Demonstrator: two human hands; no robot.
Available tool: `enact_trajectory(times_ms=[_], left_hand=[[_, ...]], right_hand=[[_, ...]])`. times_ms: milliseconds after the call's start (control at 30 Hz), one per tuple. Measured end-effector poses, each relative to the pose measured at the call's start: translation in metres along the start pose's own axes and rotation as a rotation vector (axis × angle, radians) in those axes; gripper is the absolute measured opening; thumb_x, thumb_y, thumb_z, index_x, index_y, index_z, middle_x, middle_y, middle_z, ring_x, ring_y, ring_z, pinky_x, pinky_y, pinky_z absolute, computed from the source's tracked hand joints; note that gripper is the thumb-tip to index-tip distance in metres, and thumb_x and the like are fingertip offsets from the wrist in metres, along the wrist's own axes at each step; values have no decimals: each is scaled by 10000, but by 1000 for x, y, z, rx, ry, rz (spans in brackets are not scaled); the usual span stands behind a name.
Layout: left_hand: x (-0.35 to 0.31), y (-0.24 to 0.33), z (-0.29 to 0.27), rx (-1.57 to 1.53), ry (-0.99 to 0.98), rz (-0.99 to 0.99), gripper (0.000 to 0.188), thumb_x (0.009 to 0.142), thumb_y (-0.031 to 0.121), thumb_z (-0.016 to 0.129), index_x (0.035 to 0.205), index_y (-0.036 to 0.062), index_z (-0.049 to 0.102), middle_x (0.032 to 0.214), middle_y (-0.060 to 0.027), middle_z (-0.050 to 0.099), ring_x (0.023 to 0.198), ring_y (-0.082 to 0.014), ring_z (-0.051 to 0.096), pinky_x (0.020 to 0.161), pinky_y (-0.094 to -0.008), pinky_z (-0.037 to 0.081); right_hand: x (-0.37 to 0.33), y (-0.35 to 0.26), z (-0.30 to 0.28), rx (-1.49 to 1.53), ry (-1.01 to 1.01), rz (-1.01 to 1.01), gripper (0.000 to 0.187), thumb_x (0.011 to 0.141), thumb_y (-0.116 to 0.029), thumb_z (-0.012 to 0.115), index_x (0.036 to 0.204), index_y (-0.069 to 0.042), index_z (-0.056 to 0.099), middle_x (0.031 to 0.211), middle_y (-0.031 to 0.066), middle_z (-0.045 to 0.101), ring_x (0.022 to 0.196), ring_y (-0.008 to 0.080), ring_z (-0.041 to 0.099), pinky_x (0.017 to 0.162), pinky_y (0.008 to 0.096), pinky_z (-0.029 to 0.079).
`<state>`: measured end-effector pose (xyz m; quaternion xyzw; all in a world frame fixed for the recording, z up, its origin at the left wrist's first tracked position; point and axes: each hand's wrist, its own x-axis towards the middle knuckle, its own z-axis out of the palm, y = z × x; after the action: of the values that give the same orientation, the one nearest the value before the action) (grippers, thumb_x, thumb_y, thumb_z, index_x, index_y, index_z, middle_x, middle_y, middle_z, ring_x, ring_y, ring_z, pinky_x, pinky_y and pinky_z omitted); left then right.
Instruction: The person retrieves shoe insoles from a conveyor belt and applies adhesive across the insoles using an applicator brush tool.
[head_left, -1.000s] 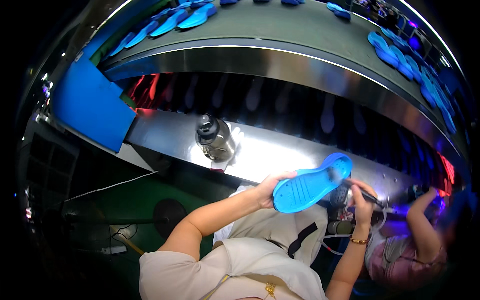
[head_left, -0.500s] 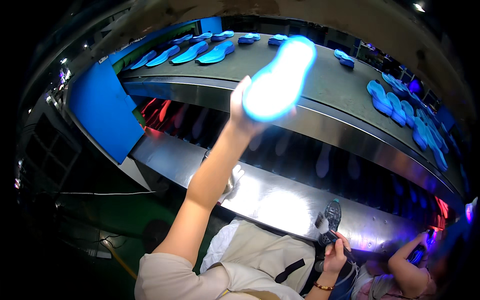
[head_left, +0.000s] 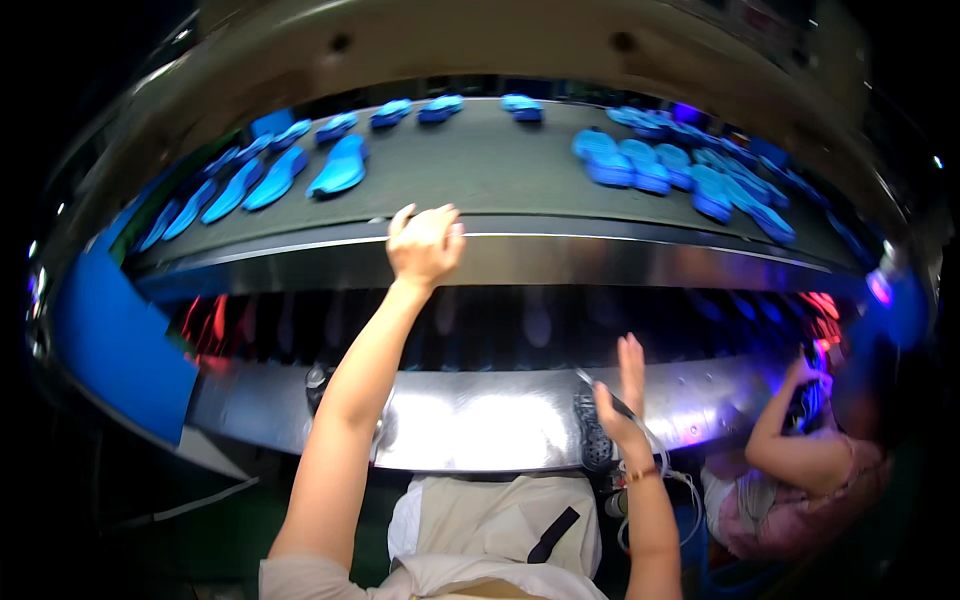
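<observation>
My left hand (head_left: 427, 248) hangs over the front edge of the belt, fingers apart, with nothing seen in it. Closest to it on the belt lies a blue shoe sole (head_left: 340, 167), up and to the left. Over the steel ledge, my right hand (head_left: 627, 400) holds a thin dark-handled brush (head_left: 621, 407) near the thumb, while its other fingers point upward. Motion blur softens this hand and the brush tip. Below it, a dark, patterned, shoe-shaped object (head_left: 592, 432) rests at the ledge's front edge.
Several blue soles (head_left: 640, 165) stand in groups along the grey belt (head_left: 460, 180). Beneath runs a steel ledge (head_left: 480, 420); a dark bottle-like object (head_left: 317, 385) stands left of my forearm. Another person (head_left: 800, 450) works at the right. A pale cable (head_left: 690, 490) loops beside my right forearm.
The brightly lit sole is out of my left hand, which has drawn back toward the belt's edge. My right hand has risen with the brush. The view has swung rightward.
</observation>
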<state>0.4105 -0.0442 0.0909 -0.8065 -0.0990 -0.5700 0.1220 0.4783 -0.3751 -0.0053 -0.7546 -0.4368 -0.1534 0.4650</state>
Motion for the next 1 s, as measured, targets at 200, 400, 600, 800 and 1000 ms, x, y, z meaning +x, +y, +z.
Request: enact_trajectory(times_ms=[200, 400, 600, 800, 1000], left_hand=[[3, 17, -12, -164, -136, -29, 253, 848, 180, 439, 922, 66, 652, 1093, -107, 596, 1020, -247, 552, 935, -412, 346], [-88, 75, -99, -1502, -780, -188, 192, 828, 90, 532, 969, -25, 592, 1054, -144, 533, 1037, -260, 507, 903, -352, 388], [-123, 133, -175, -1981, -2012, -667, 377, 846, 344, 521, 928, -13, 610, 1016, -152, 568, 1004, -280, 511, 884, -393, 396], [-125, 140, -164, -2276, -1929, -756, 375, 859, 336, 507, 970, -12, 591, 1049, -154, 553, 1033, -282, 498, 903, -400, 384], [-128, 145, -162, -2486, -1896, -764, 375, 872, 327, 492, 1012, -12, 572, 1082, -156, 539, 1062, -284, 485, 921, -407, 371]], right_hand=[[98, 36, 10, -491, -23, -277, 814, 683, -296, 617, 1368, -82, 234, 1428, 200, 141, 1325, 357, 118, 1070, 431, 116], [119, 64, 54, -751, 55, -210, 857, 747, -307, 559, 1408, -129, 43, 1451, 173, -70, 1339, 324, -96, 1075, 437, -58], [120, 76, 64, -708, 147, -234, 884, 747, -292, 579, 1408, -139, 12, 1449, 165, -93, 1335, 321, -118, 1070, 445, -80], [123, 74, 58, -693, 82, -201, 888, 755, -284, 575, 1406, -146, -13, 1448, 159, -105, 1334, 317, -127, 1069, 444, -88], [122, 81, 51, -723, 44, -168, 871, 752, -287, 554, 1407, -144, -3, 1448, 168, -99, 1333, 327, -124, 1065, 447, -101]])
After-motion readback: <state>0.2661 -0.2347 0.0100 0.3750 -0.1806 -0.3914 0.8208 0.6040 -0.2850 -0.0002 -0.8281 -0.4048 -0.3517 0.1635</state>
